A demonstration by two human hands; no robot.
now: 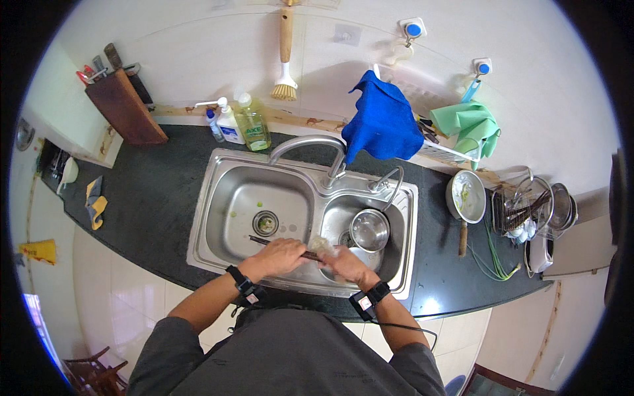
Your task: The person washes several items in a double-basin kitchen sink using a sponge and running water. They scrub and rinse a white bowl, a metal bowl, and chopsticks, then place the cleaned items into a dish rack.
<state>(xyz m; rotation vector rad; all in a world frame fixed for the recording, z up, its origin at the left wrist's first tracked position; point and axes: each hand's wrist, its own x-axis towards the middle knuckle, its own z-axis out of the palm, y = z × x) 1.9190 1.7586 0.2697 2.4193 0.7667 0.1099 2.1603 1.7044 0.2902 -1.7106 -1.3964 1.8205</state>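
Over the divider of the stainless steel double sink [197,213], my left hand [282,256] grips a bundle of dark chopsticks [311,255], whose thin ends point left over the large basin. My right hand [342,265] closes around a pale, fluffy scrubber [322,245] pressed to the other end of the chopsticks; its fingers are slightly blurred. In the small basin, a round steel bowl [370,230] stands beside my right hand. Green scraps [259,204] lie in the large basin near the drain strainer [265,223].
Behind the sink stand the curved faucet [307,140], soap bottles [253,123] and a hanging blue cloth [384,119]. To the right are a small pan [465,197], green onions [495,257] and a wire utensil rack [520,208]. A knife block [126,109] stands back left.
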